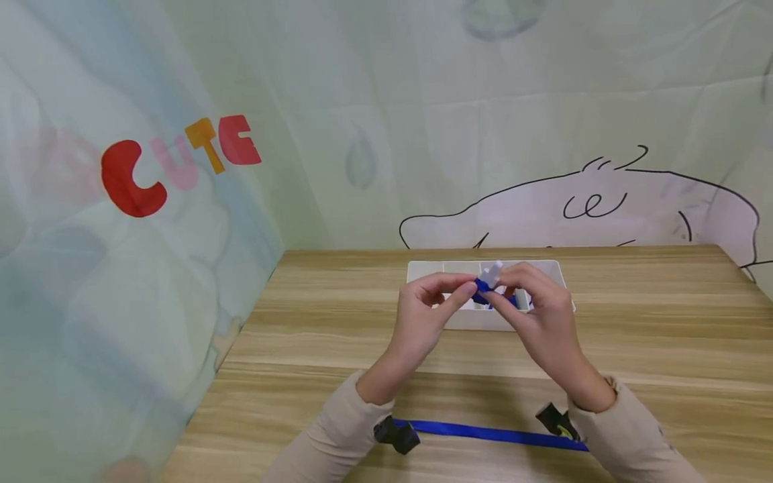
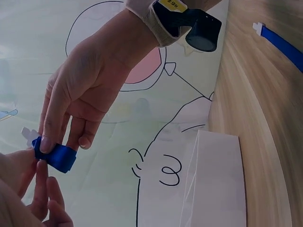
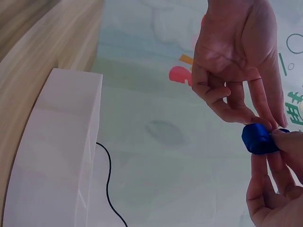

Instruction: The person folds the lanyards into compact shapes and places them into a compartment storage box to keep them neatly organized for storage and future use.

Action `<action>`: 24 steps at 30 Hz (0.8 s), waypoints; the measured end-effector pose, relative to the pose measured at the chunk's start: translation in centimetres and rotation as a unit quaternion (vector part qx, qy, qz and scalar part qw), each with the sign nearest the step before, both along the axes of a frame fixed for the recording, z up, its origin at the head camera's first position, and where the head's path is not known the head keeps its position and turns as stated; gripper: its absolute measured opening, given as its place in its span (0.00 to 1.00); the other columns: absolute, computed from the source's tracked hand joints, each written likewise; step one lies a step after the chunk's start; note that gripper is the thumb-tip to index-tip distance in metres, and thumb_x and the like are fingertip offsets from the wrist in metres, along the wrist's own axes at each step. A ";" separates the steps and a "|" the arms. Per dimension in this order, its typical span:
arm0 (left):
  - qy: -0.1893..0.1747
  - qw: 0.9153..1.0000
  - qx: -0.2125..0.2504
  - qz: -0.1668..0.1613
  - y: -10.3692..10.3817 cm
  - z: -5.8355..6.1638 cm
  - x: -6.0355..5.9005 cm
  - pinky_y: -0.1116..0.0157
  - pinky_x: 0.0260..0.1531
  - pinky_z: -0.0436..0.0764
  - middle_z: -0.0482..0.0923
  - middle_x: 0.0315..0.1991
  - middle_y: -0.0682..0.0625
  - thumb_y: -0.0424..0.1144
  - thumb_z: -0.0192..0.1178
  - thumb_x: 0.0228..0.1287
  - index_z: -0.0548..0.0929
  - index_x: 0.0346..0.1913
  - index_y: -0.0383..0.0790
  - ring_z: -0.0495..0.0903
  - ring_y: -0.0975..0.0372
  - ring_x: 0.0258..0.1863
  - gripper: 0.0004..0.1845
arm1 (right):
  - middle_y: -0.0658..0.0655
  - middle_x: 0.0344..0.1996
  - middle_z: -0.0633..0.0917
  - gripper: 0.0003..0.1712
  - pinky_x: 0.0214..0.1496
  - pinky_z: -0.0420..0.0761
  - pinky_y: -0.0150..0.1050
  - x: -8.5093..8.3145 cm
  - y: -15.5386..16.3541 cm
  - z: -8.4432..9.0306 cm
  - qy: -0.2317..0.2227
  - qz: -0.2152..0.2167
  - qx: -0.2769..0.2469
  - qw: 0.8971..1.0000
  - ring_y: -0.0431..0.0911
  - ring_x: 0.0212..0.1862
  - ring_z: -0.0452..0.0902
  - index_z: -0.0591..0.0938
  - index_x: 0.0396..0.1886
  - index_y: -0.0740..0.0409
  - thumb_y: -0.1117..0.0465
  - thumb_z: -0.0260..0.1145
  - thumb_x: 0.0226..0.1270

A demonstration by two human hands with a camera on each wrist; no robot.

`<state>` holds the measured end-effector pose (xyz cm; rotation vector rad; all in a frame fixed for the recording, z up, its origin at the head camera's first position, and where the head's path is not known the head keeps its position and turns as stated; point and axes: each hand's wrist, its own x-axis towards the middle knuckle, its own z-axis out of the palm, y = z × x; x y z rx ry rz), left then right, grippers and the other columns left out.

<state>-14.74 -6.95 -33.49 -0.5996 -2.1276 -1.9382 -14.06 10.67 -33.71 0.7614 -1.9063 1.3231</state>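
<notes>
On the far left hung a pale curtain (image 1: 121, 282) with the coloured letters "CUTE" (image 1: 181, 161) printed on it, and it reached down beside the left edge of the wooden table (image 1: 338, 335). Moving to the right, the left hand (image 1: 423, 312) was raised a little over the table, with its thumb and first fingers bent toward each other so that they pinched the left end of a small roll of blue ribbon (image 1: 483, 290). In the right wrist view the same ribbon (image 3: 258, 138) appeared as a tight shiny blue coil, held between the fingertips (image 3: 265, 120) of the left hand from above. The ribbon was in the air between both hands, just in front of a white compartment box (image 1: 423, 272) that stood on the table behind them. A small white piece (image 1: 492, 272) stuck out from the top of the ribbon; what it was I could not tell. Further right, the right hand (image 1: 540, 308) gripped the other side of the ribbon with curled fingers, and in the left wrist view its fingers (image 2: 49, 142) lay over the blue band (image 2: 57, 158). Near the front edge of the table a long blue strap (image 1: 489, 433) lay flat between the two sleeves.
</notes>
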 end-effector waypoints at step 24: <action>-0.012 0.993 -0.081 0.085 -4.4 -1.4 -3.7 0.61 0.47 0.82 0.84 0.44 0.48 0.37 0.65 0.69 0.85 0.50 0.38 0.81 0.58 0.45 0.10 | 0.58 0.38 0.87 0.09 0.40 0.84 0.30 -2.0 1.8 -1.4 -0.248 0.003 -0.040 0.968 0.43 0.37 0.83 0.85 0.40 0.67 0.66 0.73 0.63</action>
